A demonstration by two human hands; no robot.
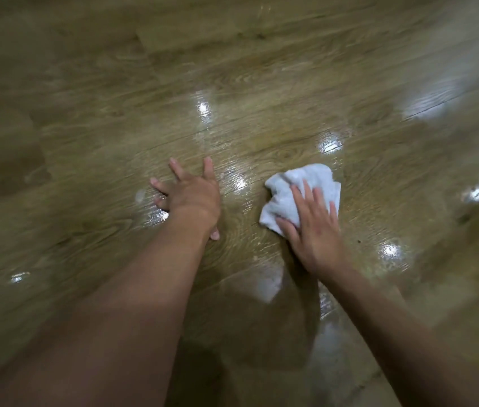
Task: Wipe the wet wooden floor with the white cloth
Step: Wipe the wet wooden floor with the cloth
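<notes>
A crumpled white cloth [294,189] lies on the wooden floor [261,83] right of centre. My right hand [313,227] presses flat on the cloth's near half, fingers straight and spread, covering its lower right part. My left hand [188,193] rests flat on the bare floor to the cloth's left, fingers splayed, about a hand's width from the cloth. Bright glints of light show on wet, glossy boards around and between both hands.
Brown wood-grain planks fill the whole view, with shiny wet patches near the hands and at the right side [426,108]. The picture is blurred toward its edges. My shadow falls on the floor between my forearms.
</notes>
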